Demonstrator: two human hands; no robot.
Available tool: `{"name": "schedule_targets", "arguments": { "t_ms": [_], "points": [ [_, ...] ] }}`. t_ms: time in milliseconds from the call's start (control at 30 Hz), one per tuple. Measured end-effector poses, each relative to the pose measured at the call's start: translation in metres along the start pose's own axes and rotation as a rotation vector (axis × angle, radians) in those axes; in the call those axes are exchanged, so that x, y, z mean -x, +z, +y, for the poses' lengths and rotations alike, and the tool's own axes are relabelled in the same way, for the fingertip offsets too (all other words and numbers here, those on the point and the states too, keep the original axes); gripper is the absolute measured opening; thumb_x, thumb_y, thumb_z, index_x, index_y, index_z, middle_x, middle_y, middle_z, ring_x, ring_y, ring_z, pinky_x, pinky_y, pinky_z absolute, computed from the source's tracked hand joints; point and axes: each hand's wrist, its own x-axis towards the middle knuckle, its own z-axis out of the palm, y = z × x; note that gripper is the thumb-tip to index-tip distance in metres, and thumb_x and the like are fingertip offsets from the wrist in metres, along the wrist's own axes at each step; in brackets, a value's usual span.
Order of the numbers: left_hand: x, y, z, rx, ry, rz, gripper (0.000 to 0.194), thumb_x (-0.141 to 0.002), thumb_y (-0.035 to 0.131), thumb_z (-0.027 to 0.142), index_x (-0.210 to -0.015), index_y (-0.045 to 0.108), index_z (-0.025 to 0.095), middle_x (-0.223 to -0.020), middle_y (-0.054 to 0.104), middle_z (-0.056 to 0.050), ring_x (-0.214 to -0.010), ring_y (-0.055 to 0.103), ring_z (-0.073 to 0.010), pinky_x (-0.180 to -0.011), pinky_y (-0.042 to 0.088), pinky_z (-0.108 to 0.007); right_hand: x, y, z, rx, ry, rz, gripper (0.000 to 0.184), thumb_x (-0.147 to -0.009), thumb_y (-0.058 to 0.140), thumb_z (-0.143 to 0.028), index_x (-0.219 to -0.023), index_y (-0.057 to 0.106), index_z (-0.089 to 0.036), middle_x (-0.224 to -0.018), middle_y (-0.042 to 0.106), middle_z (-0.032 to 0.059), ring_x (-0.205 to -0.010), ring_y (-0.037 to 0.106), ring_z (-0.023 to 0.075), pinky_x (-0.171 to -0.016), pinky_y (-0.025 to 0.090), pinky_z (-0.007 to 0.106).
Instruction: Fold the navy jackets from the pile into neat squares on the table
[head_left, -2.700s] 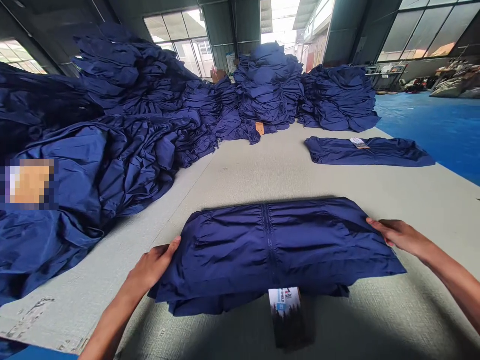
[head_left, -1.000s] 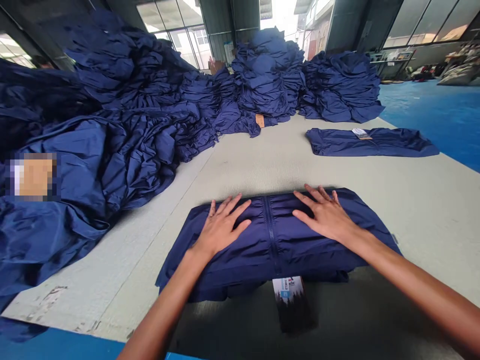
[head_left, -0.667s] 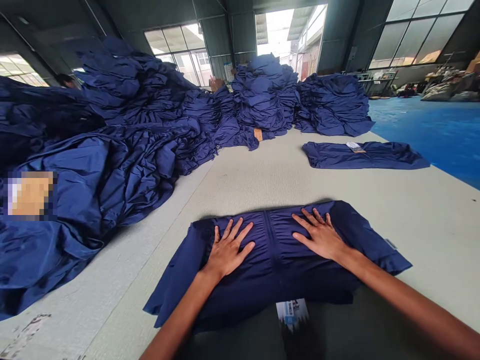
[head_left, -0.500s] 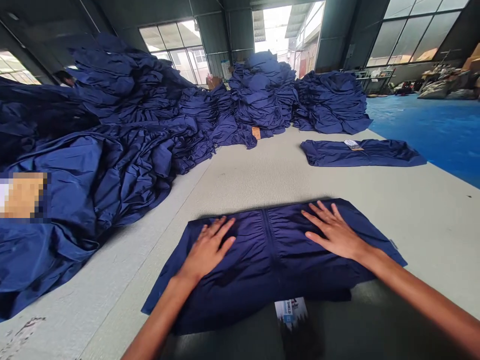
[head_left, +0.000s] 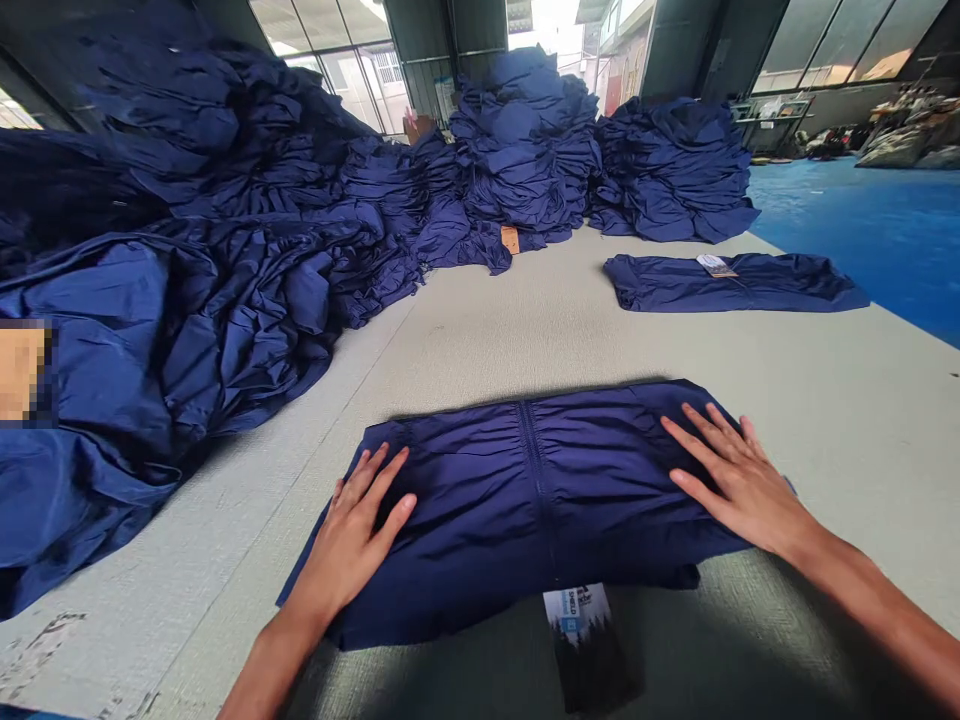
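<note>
A navy blue garment with a zip down its middle, probably a jacket (head_left: 480, 500), lies folded flat on the pale table in front of me. My left hand (head_left: 352, 540) rests with spread fingers on its left part. On the right part lies my right hand (head_left: 739, 485), palm down and fingers apart. Neither hand grips the fabric. A printed hang tag (head_left: 589, 645) with a dark tree picture sticks out from under the garment's near edge.
A second folded navy garment (head_left: 742, 283) with a tag lies farther back on the right. Large heaps of navy garments (head_left: 225, 330) cover the left side, and tall piles (head_left: 521, 150) stand at the back. Beyond the table's right edge is a blue floor (head_left: 847, 220).
Both hands have slid outward over the garment, the left one to the left and nearer me, the right one to the right. My view has tipped slightly downward.
</note>
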Motion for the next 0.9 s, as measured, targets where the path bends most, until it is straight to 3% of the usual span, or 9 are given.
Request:
{"name": "schedule_targets", "arguments": {
  "t_ms": [133, 233, 333, 467, 633, 700, 767, 833, 900],
  "points": [
    [0.024, 0.006, 0.006, -0.022, 0.126, -0.083, 0.056, -0.098, 0.042, 0.049, -0.152, 0.029, 0.04, -0.162, 0.024, -0.002, -0.148, 0.023, -0.0327, -0.113, 0.026, -0.066, 0.019, 0.008, 0.011, 0.025, -0.013, -0.042, 0.065, -0.093, 0.044, -0.064, -0.152, 0.036, -0.038, -0.162, 0.026, 0.0024, -0.148, 0.021, 0.0358, -0.114, 0.023, 0.065],
    [0.018, 0.014, 0.011, -0.061, 0.099, -0.136, 0.058, -0.098, 0.042, 0.053, -0.152, 0.028, 0.041, -0.163, 0.022, -0.001, -0.15, 0.017, -0.0335, -0.113, 0.023, -0.068, 0.011, 0.016, 0.019, 0.049, -0.032, -0.048, 0.063, -0.094, 0.044, -0.062, -0.151, 0.038, -0.038, -0.162, 0.027, 0.0027, -0.147, 0.025, 0.0351, -0.113, 0.029, 0.061],
    [-0.003, 0.019, 0.015, -0.063, 0.066, -0.183, 0.059, -0.098, 0.038, 0.057, -0.153, 0.027, 0.04, -0.164, 0.018, -0.001, -0.15, 0.013, -0.0344, -0.112, 0.021, -0.071, -0.013, 0.023, 0.029, 0.062, -0.036, -0.032, 0.062, -0.094, 0.043, -0.062, -0.15, 0.04, -0.037, -0.161, 0.029, 0.0035, -0.146, 0.028, 0.0353, -0.112, 0.031, 0.06],
    [-0.052, 0.025, 0.015, -0.048, 0.032, -0.224, 0.061, -0.097, 0.033, 0.062, -0.153, 0.028, 0.039, -0.164, 0.017, -0.002, -0.15, 0.011, -0.0361, -0.111, 0.02, -0.072, -0.064, 0.031, 0.047, 0.047, -0.013, -0.061, 0.061, -0.094, 0.04, -0.064, -0.149, 0.043, -0.036, -0.158, 0.036, 0.005, -0.145, 0.03, 0.0347, -0.112, 0.031, 0.058],
    [-0.105, 0.025, 0.019, -0.058, 0.031, -0.18, 0.063, -0.097, 0.034, 0.062, -0.152, 0.035, 0.03, -0.161, 0.027, -0.01, -0.149, 0.019, -0.0345, -0.114, 0.02, -0.066, -0.116, 0.023, 0.059, -0.005, 0.065, -0.133, 0.07, -0.093, 0.037, -0.068, -0.149, 0.044, -0.028, -0.156, 0.039, 0.0099, -0.144, 0.032, 0.0349, -0.113, 0.027, 0.06],
    [-0.104, 0.019, 0.026, -0.046, 0.124, -0.057, 0.056, -0.1, 0.035, 0.053, -0.148, 0.043, 0.023, -0.155, 0.04, -0.012, -0.147, 0.029, -0.0295, -0.117, 0.021, -0.058, -0.115, 0.011, 0.049, -0.036, 0.028, -0.057, 0.072, -0.094, 0.039, -0.065, -0.149, 0.043, -0.019, -0.152, 0.044, 0.0144, -0.144, 0.032, 0.0341, -0.115, 0.025, 0.059],
    [-0.088, 0.013, 0.041, -0.026, 0.294, 0.091, 0.045, -0.103, 0.036, 0.042, -0.138, 0.054, 0.02, -0.144, 0.054, -0.012, -0.137, 0.045, -0.0242, -0.117, 0.028, -0.049, -0.102, -0.002, 0.028, -0.081, -0.105, 0.063, 0.064, -0.097, 0.042, -0.055, -0.148, 0.044, -0.016, -0.149, 0.048, 0.0145, -0.144, 0.034, 0.0302, -0.118, 0.023, 0.055],
    [-0.067, 0.01, 0.064, -0.045, 0.517, 0.174, 0.033, -0.102, 0.04, 0.029, -0.127, 0.06, 0.021, -0.13, 0.063, -0.009, -0.122, 0.056, -0.0207, -0.109, 0.039, -0.041, -0.083, -0.012, 0.0, -0.139, -0.289, 0.124, 0.05, -0.1, 0.043, -0.038, -0.146, 0.047, -0.021, -0.148, 0.051, 0.0096, -0.143, 0.035, 0.0248, -0.119, 0.025, 0.052],
    [-0.05, 0.01, 0.093, -0.119, 0.74, 0.173, 0.031, -0.1, 0.045, 0.017, -0.126, 0.06, 0.023, -0.122, 0.065, -0.007, -0.11, 0.059, -0.0191, -0.096, 0.046, -0.034, -0.065, -0.015, -0.028, -0.184, -0.44, 0.108, 0.047, -0.098, 0.043, -0.021, -0.144, 0.05, -0.027, -0.149, 0.049, 0.0049, -0.144, 0.034, 0.0218, -0.119, 0.028, 0.05]
  ]
}}
